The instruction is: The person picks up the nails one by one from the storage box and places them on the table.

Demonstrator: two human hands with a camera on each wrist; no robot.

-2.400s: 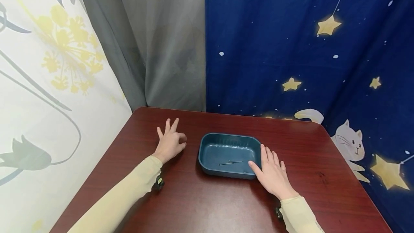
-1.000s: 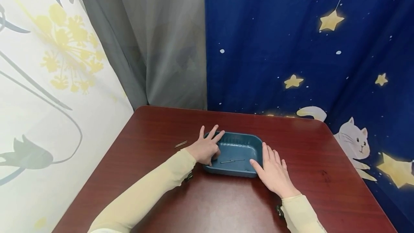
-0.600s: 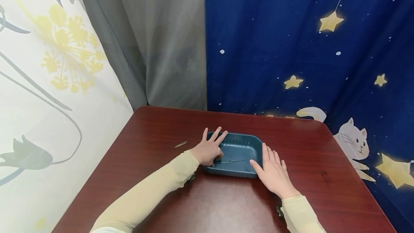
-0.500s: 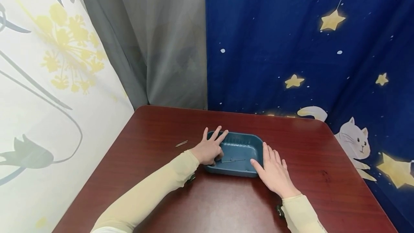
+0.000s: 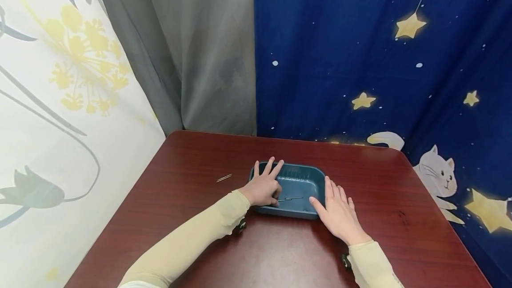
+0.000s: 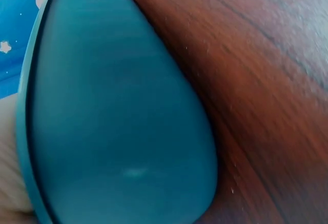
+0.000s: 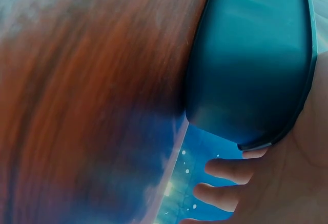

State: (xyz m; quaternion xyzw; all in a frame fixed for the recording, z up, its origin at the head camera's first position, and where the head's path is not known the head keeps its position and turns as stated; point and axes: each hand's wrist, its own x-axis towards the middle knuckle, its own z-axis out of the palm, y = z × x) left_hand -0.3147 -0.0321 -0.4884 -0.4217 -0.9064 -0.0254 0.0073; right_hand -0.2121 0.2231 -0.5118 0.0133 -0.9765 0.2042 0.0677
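Note:
A blue-green rectangular tray (image 5: 298,212) stands on the dark red table, with thin metal rods (image 5: 295,198) lying on its floor. My left hand (image 5: 264,189) reaches over the tray's left end, thumb and index finger bent down at the rods' left end, the other fingers spread. Whether the fingertips pinch a rod cannot be told. My right hand (image 5: 339,212) rests with straight fingers along the tray's right end, thumb over the rim. The right wrist view shows its palm (image 7: 287,183) against the tray (image 7: 251,60); the left wrist view shows mostly the tray's outer wall (image 6: 123,101).
Two thin metal rods (image 5: 224,178) lie side by side on the table (image 5: 192,154), left of the tray. Behind the table hang a grey curtain (image 5: 216,57) and a blue star-patterned curtain (image 5: 320,57). A white patterned cloth (image 5: 48,123) hangs at the left.
My left hand has moved from the table's left side into the tray, then slightly right towards the rods. The two rods on the table have come into sight. My right hand has stayed at the tray.

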